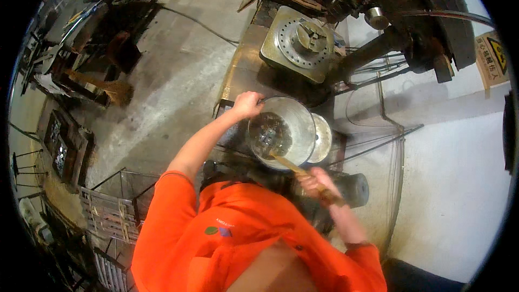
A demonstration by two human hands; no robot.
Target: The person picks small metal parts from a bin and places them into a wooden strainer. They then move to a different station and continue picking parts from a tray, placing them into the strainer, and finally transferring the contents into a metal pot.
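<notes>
A round metal bucket (301, 130) stands in front of me, with small metal pieces (267, 136) and dark grime at its bottom. My left hand (250, 105) is closed over the far left part of its rim. In my right hand (318, 183), at the near right side, is a wooden stick (289, 164). One end reaches over the near rim into the bucket; a thicker brown end runs back along my wrist. What kind of tool it is, I cannot tell. Against the bucket's right side sits a pale round metal disc (323, 139).
Beyond the bucket, a machine table (270, 48) carries a round drilled plate with a chuck (311, 38). A dark machine arm (373, 48) overhangs at the right. A dark cylinder (358, 189) lies near my right forearm. Wire-frame racks (111, 211) and a broom (116, 91) are at the left.
</notes>
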